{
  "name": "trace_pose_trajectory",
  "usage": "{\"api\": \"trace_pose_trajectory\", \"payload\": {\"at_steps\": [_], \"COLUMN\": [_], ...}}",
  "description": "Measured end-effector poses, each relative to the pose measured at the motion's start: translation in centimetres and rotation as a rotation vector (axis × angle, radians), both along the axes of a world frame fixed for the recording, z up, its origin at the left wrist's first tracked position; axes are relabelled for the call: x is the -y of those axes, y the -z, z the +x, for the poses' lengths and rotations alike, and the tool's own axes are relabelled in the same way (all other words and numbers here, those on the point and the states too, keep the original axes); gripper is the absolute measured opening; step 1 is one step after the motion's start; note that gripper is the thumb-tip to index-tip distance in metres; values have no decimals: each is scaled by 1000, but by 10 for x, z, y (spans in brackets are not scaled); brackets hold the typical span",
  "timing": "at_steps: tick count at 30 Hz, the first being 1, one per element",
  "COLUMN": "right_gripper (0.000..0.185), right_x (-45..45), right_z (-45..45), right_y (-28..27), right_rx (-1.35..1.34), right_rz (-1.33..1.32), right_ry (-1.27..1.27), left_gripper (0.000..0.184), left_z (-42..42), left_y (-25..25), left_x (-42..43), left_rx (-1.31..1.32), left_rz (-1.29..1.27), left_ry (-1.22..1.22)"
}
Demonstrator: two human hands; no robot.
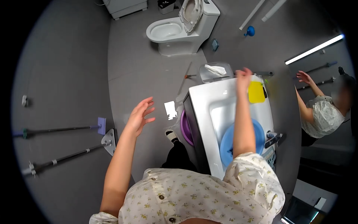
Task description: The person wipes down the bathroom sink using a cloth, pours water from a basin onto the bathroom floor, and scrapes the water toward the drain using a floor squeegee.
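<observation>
My left hand [141, 116] is raised over the floor with its fingers spread, and it holds nothing. My right hand [243, 79] reaches over the far edge of the white sink [203, 108]. Slightly blurred, its fingers look loosely apart, with nothing visible in them. Just right of it lies a flat yellow mat or board [256, 92], with a small black object [264, 92] at its side. Under my right forearm, a blue basin [226, 143] sits in the sink, with something dark blue partly visible inside. Near my right fingers is a clear bin [204, 76] holding white paper [215, 70].
A faucet [274, 139] stands at the sink's right side. Below the counter is a purple basin [185, 128]. A white toilet [167, 31] stands farther back. On the floor lie a white sheet [170, 110] and a thin stick [185, 78]. Mops [101, 126] line the left wall.
</observation>
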State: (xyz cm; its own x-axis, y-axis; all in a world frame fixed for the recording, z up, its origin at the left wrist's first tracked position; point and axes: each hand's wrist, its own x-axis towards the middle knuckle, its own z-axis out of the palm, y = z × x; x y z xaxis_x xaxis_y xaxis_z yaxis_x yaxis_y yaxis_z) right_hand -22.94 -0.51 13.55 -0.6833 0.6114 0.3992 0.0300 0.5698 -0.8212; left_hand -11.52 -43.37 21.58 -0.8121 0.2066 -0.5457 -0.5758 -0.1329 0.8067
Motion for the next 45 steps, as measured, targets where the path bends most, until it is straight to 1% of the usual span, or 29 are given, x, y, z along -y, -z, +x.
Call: {"api": "trace_pose_trajectory", "payload": {"at_steps": [1,2,3,4,7,9,10,12,13,14,15,18,19,23,25,26,28,29,30,31,34,36,37,38,39,40,42,44,45], "right_gripper": [30,29,25,25,28,33,33,39,39,41,42,43,43,44,41,41,30,23,18,14,12,12,16,16,16,15,11,27,38], "right_x": [-44,-99,-125,-144,-175,-189,-196,-199,-198,-196,-187,-124,-119,-63,-31,-7,68,104,120,162,258,299,314,322,333,336,344,358,357], "right_z": [-25,-41,-51,-55,-65,-67,-69,-73,-75,-80,-84,-102,-114,-158,-183,-193,-201,-199,-212,-189,-103,-48,-27,-6,13,26,58,107,127], "right_y": [7,19,20,21,23,33,40,50,50,52,48,0,0,-38,-50,-53,-59,-53,-23,-32,-70,-90,-100,-97,-103,-95,-83,-87,-82], "right_rx": [46,19,-111,-106,-302,-316,-313,-386,-382,-421,-462,-482,-459,-265,-3,32,108,109,298,406,664,701,784,793,866,945,1114,1223,1326], "right_rz": [-604,-963,-1083,-1080,-1243,-1311,-1308,-1463,-1462,-1520,-1577,-1539,-1562,-1746,-1882,-1888,-1888,-1943,-2177,-2138,-2174,-2036,-1999,-1895,-1774,-1708,-1532,-1357,-1217], "right_ry": [179,235,356,362,429,281,284,187,188,89,-14,-57,-130,-159,-352,-373,-148,-174,-352,-488,-664,-736,-626,-712,-681,-769,-740,-770,-907], "left_gripper": [48,48,47,47,46,44,44,43,43,42,42,41,41,40,39,39,38,38,38,38,38,38,38,39,40,40,41,42,42], "left_z": [-11,-20,-29,-35,-55,-64,-67,-72,-73,-75,-76,-74,-72,-63,-55,-51,-41,-34,-27,-20,14,42,58,73,92,112,149,186,205], "left_y": [4,8,12,16,27,33,34,34,34,34,34,28,28,23,22,25,27,26,25,23,16,12,12,14,17,21,33,40,41], "left_x": [0,0,-1,-2,-10,-18,-22,-27,-27,-27,-28,-26,-25,-17,-10,-4,8,17,25,35,65,85,92,100,108,112,124,131,131], "left_rx": [9,20,31,38,91,115,120,118,121,125,126,117,112,101,109,95,84,77,65,59,51,38,47,43,41,51,27,41,57], "left_rz": [2,-4,-10,-8,-16,11,13,15,17,27,37,25,24,30,23,28,29,28,26,25,20,-15,-13,1,18,29,123,159,179], "left_ry": [1,-9,-16,-13,11,21,22,42,41,41,41,31,14,-37,-86,-108,-171,-201,-231,-276,-414,-480,-549,-589,-627,-689,-730,-829,-888]}}
